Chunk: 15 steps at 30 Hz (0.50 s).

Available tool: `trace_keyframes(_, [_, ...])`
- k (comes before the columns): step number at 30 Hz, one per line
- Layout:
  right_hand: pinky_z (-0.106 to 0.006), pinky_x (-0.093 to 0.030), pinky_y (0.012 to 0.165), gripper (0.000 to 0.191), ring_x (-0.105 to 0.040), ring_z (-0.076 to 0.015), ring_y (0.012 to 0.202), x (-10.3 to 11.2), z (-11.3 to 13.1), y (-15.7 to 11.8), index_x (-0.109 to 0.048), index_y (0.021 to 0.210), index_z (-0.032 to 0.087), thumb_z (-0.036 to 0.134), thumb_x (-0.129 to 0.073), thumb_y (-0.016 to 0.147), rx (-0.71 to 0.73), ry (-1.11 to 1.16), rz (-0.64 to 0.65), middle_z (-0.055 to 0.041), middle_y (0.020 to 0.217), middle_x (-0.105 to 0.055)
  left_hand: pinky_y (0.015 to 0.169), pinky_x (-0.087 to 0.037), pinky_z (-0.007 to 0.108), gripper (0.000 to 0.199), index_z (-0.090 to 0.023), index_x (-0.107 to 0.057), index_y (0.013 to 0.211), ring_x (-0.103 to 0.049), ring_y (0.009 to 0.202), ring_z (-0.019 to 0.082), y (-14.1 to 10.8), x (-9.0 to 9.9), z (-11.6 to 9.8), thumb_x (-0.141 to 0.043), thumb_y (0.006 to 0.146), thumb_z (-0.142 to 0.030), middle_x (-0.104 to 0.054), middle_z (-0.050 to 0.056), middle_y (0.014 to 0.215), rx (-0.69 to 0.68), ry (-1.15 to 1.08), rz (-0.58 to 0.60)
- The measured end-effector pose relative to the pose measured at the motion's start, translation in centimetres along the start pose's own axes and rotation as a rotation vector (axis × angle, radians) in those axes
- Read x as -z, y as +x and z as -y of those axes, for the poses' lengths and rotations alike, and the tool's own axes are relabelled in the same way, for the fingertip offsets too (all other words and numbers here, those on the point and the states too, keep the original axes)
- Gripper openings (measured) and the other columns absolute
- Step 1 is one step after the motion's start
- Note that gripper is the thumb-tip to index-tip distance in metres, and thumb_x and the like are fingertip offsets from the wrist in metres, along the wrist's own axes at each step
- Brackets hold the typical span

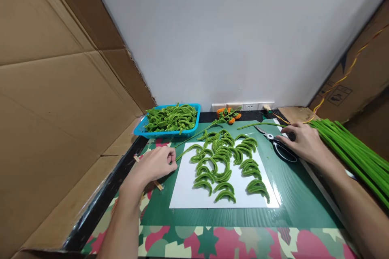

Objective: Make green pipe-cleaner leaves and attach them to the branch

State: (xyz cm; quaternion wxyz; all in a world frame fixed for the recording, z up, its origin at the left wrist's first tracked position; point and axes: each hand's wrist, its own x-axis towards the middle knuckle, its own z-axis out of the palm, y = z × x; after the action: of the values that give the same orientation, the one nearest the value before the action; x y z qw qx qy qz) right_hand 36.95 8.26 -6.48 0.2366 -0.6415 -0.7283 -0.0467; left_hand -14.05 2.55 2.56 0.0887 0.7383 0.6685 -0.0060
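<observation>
At the left edge of the white paper (pixel 184 194), my left hand (pixel 159 164) is closed in a pinch on the end of a green fuzzy piece (pixel 189 149). Several curved green pieces (pixel 223 174) lie in groups on the paper. On the right, my right hand (pixel 299 139) has its fingers closed round a long green stem (pixel 261 124) that reaches left over the mat. Black-handled scissors (pixel 284 151) lie partly under that hand, their blades pointing up and left.
A blue basket (pixel 197 119) full of green pieces stands at the back left. Orange flowers (pixel 229 114) lie near the wall sockets (pixel 251 107). Long green stems (pixel 352 145) are bundled at the right. Wooden sticks (pixel 158 185) lie beside my left wrist. Cardboard (pixel 60 109) walls the left side.
</observation>
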Motion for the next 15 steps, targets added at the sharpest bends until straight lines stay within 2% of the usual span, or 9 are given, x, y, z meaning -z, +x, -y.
trace_keyframes(2, [-0.044, -0.048, 0.078, 0.037, -0.068, -0.0341, 0.093, 0.1, 0.8, 0.1, -0.080, 0.097, 0.021, 0.053, -0.060, 0.097, 0.046, 0.058, 0.008, -0.0133, 0.100, -0.074, 0.055, -0.027, 0.030, 0.009, -0.025, -0.054, 0.071, -0.053, 0.061, 0.019, -0.5, 0.8, 0.3, -0.060, 0.077, -0.022, -0.061, -0.002, 0.066, 0.019, 0.010, -0.015])
trace_keyframes(5, [-0.043, -0.051, 0.079, 0.033, -0.068, -0.0310, 0.089, 0.1, 2.3, 0.2, -0.076, 0.095, 0.020, 0.045, -0.056, 0.102, 0.104, 0.163, -0.077, -0.0118, 0.095, -0.074, 0.058, -0.033, 0.028, 0.010, -0.025, -0.055, 0.078, -0.055, 0.063, 0.018, -1.0, 2.4, 0.1, -0.057, 0.087, -0.028, -0.061, -0.003, 0.067, 0.031, -0.057, -0.091])
trace_keyframes(8, [-0.043, -0.054, 0.081, 0.026, -0.069, -0.0294, 0.089, 0.4, 4.6, -0.1, -0.074, 0.104, 0.019, 0.037, -0.056, 0.105, 0.201, 0.245, -0.212, -0.0110, 0.095, -0.074, 0.061, -0.039, 0.026, 0.013, -0.024, -0.058, 0.087, -0.056, 0.064, 0.017, -0.5, 3.2, -2.1, -0.059, 0.094, -0.035, -0.063, -0.003, 0.069, -0.051, -0.290, -0.266])
trace_keyframes(9, [-0.043, -0.055, 0.083, 0.023, -0.069, -0.0286, 0.090, 0.7, 5.5, -0.3, -0.073, 0.113, 0.018, 0.034, -0.057, 0.106, 0.245, 0.263, -0.259, -0.0111, 0.097, -0.074, 0.062, -0.042, 0.026, 0.014, -0.023, -0.060, 0.092, -0.059, 0.065, 0.016, -0.1, 3.1, -3.4, -0.061, 0.096, -0.036, -0.065, -0.003, 0.071, -0.121, -0.429, -0.279])
trace_keyframes(10, [-0.042, -0.056, 0.085, 0.024, -0.070, -0.0275, 0.092, 0.9, 6.6, -0.5, -0.070, 0.122, 0.017, 0.029, -0.057, 0.106, 0.304, 0.283, -0.310, -0.0116, 0.101, -0.074, 0.062, -0.045, 0.025, 0.016, -0.023, -0.061, 0.096, -0.060, 0.066, 0.016, 0.3, 2.8, -4.9, -0.061, 0.097, -0.038, -0.066, -0.002, 0.072, -0.199, -0.593, -0.240])
trace_keyframes(12, [-0.040, -0.058, 0.085, 0.037, -0.071, -0.0246, 0.092, 1.4, 8.9, -1.2, -0.060, 0.142, 0.017, 0.020, -0.060, 0.105, 0.467, 0.333, -0.409, -0.0116, 0.105, -0.076, 0.051, -0.044, 0.023, 0.024, -0.022, -0.061, 0.101, -0.056, 0.056, 0.014, 1.0, 1.7, -8.2, -0.064, 0.099, -0.046, -0.067, -0.002, 0.072, -0.295, -0.893, -0.083])
trace_keyframes(13, [-0.037, -0.058, 0.080, 0.045, -0.071, -0.0225, 0.087, 1.6, 10.0, -1.5, -0.055, 0.149, 0.017, 0.016, -0.061, 0.104, 0.561, 0.358, -0.445, -0.0103, 0.102, -0.076, 0.046, -0.041, 0.022, 0.027, -0.021, -0.061, 0.101, -0.051, 0.050, 0.012, 1.3, 1.0, -9.9, -0.067, 0.098, -0.048, -0.067, -0.002, 0.071, -0.323, -0.995, -0.015])
trace_keyframes(15, [-0.033, -0.055, 0.070, 0.054, -0.069, -0.0192, 0.074, 1.8, 12.2, -2.3, -0.051, 0.154, 0.016, 0.012, -0.064, 0.102, 0.704, 0.355, -0.497, -0.0069, 0.092, -0.077, 0.041, -0.038, 0.019, 0.031, -0.020, -0.063, 0.100, -0.049, 0.047, 0.009, 1.5, -0.6, -12.6, -0.072, 0.096, -0.049, -0.068, -0.001, 0.071, -0.342, -1.125, 0.026])
